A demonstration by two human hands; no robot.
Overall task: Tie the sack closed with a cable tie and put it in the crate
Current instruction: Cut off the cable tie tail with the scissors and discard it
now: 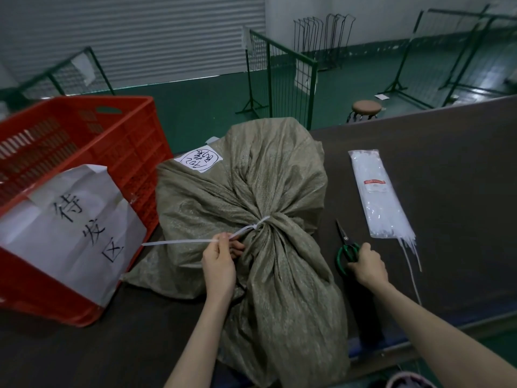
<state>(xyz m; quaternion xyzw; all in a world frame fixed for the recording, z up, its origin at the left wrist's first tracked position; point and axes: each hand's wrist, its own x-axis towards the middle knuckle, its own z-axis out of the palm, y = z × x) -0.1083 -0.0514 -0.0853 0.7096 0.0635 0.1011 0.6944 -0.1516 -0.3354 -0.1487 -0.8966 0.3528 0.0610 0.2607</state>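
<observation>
— Since the cable tie (253, 227) is already cinched round the gathered neck of the sack (251, 197), which step would you say is in hand?

— Trimming, I'd judge. The left hand (219, 261) pinches the tie's free tail between thumb and fingers and holds it out toward the red crate (84, 141), while the right hand (366, 264) is closed over the green handles of the scissors (345, 247), which lie on the dark table (433, 177) just right of the sack. Whether it has them lifted yet I cannot tell.

— And where is the sack itself?

— Lying on the table between the crate and the scissors, its loose mouth trailing toward the person, a white label (199, 158) on its far side. It isn't in the crate — that part remains.

— What does the next move call for?

— Bringing the blades across to the taut tail and cutting close to the tie's head, without nicking the woven fabric bunched beneath it. The left hand should keep tension so the strap stays clear. Afterwards both hands will be wanted to heave the bulky sack leftward over the crate wall. The packet of spare ties (377, 191) beyond the scissors needn't be touched.
</observation>
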